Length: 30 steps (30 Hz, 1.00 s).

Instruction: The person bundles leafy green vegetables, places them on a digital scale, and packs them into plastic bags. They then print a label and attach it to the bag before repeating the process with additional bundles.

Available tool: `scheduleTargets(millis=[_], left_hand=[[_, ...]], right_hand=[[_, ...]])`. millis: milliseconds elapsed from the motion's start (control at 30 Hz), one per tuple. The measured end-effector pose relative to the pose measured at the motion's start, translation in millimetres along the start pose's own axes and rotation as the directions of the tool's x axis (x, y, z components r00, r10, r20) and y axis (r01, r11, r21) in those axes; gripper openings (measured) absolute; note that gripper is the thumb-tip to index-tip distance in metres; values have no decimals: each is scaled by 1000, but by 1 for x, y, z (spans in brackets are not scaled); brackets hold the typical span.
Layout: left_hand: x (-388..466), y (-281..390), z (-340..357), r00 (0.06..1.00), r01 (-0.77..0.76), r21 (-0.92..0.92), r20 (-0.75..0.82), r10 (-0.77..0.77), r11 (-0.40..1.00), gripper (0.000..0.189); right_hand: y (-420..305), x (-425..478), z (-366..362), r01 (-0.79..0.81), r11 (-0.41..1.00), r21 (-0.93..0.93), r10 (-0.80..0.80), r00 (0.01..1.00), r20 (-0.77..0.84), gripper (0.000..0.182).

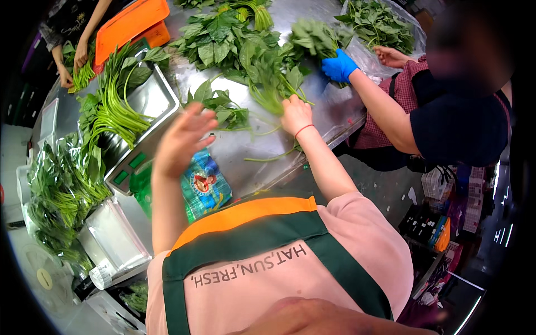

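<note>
My right hand [296, 114], a red cord at its wrist, is closed around the stems of a blurred bunch of leafy greens [268, 90] over the metal table. My left hand [184, 140] is raised beside the weighing scale, blurred, fingers spread and holding nothing. Cut green stems with leaves [121, 104] lie on the scale's metal pan [165, 90]. Between my hands a few loose leafy stems [222, 109] rest on the table. Beneath my left hand lies a blue and green printed plastic package [205, 182]. More leafy bunches [213, 42] are piled farther back.
At right a co-worker's blue-gloved hand [340, 67] holds greens near a clear plastic bag of leaves [381, 25]. Another person's hands [79, 58] handle stems at upper left, beside orange trays [130, 25]. Bagged greens [63, 188] and clear plastic sleeves [117, 234] lie at left.
</note>
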<state>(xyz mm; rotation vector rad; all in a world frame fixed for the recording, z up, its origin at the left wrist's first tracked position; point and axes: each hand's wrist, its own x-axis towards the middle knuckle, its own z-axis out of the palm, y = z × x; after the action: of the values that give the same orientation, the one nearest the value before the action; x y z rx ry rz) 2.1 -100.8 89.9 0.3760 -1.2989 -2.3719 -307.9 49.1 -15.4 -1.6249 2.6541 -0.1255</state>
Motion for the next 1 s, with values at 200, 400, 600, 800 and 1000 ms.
scheduleTargets(millis=[200, 400, 600, 800, 1000], left_hand=[[-25, 38, -38, 911, -389, -600, -135, 390, 699, 51], [-20, -44, -1, 940, 58, -235, -313, -132, 970, 42], [31, -83, 41, 962, 143, 52, -242, -126, 988, 47], [29, -79, 20, 955, 147, -7, -258, -144, 989, 33], [1, -36, 45, 890, 422, 585, -123, -438, 693, 24]], right_hand=[[6, 7, -15, -117, 991, 60, 114, 992, 59, 14], [2, -8, -47, -63, 897, 438, 80, 997, -20, 29], [-81, -48, -61, 137, 491, 860, -214, 976, -33, 38], [-74, -32, -30, 406, 428, 807, -347, 899, -268, 17], [24, 60, 7, 5, 881, 474, 167, 932, -320, 14]])
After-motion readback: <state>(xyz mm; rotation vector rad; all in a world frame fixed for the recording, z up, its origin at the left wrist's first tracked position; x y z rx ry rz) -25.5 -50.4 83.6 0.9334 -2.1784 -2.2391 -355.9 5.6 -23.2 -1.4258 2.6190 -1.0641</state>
